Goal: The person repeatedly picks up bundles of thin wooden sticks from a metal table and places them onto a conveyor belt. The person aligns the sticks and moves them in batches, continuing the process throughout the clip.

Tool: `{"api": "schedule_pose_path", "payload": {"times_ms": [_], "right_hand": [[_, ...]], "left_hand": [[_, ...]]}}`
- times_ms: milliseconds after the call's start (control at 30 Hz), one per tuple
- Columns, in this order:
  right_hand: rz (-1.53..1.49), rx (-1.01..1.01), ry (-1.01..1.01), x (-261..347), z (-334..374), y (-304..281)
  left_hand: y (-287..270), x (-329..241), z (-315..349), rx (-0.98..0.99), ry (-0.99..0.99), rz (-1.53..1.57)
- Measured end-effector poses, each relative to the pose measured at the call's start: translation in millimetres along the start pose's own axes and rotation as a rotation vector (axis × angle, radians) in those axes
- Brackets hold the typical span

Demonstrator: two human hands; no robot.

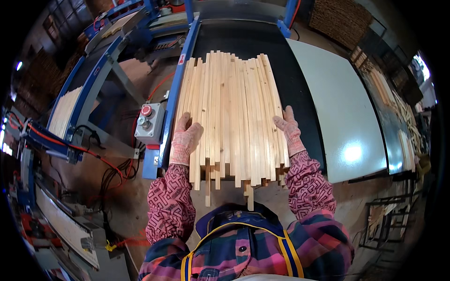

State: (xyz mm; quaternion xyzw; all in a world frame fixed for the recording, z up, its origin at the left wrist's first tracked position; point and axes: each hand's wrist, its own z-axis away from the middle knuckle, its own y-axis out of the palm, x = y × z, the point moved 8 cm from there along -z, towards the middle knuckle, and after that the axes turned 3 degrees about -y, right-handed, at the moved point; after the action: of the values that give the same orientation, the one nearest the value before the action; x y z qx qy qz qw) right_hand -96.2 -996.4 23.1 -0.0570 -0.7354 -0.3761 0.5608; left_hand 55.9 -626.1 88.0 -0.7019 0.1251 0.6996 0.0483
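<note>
Strips of pale wood (229, 112) lie side by side in a stack on a black belt (300, 89), ragged near ends jutting toward the person's body (225, 255). Gloved left hand (183, 141) and right hand (290, 129) flank the stack, fingers spread, not curled shut, against its outer sides. Along the belt's left runs a blue rail (176, 85) with a red-and-white sticker (181, 59) too small to read; beside it sits a grey control box (149, 130) with a red button (146, 110). Right of the belt lies a pale surface (337, 98).
</note>
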Motion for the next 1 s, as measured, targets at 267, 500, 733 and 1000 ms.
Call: {"api": "schedule_pose_path", "payload": {"times_ms": [267,500,733,1000], "right_hand": [[0.03,0.278,0.241,40.0,48.2,51.1],[-0.033,0.394,0.235,61.9,50.1,-15.2],[0.198,0.404,0.061,130.4,18.3,-170.0],[1.111,0.322,0.09,145.4,-53.7,-269.2]], "left_hand": [[-5.3,1.2,3.3,0.302,-0.162,-0.378],[42.2,7.5,75.9,0.199,-0.152,-0.168],[220.8,-0.8,146.7,0.18,-0.127,-0.206],[332.5,30.5,63.0,0.037,0.123,-1.738]]}}
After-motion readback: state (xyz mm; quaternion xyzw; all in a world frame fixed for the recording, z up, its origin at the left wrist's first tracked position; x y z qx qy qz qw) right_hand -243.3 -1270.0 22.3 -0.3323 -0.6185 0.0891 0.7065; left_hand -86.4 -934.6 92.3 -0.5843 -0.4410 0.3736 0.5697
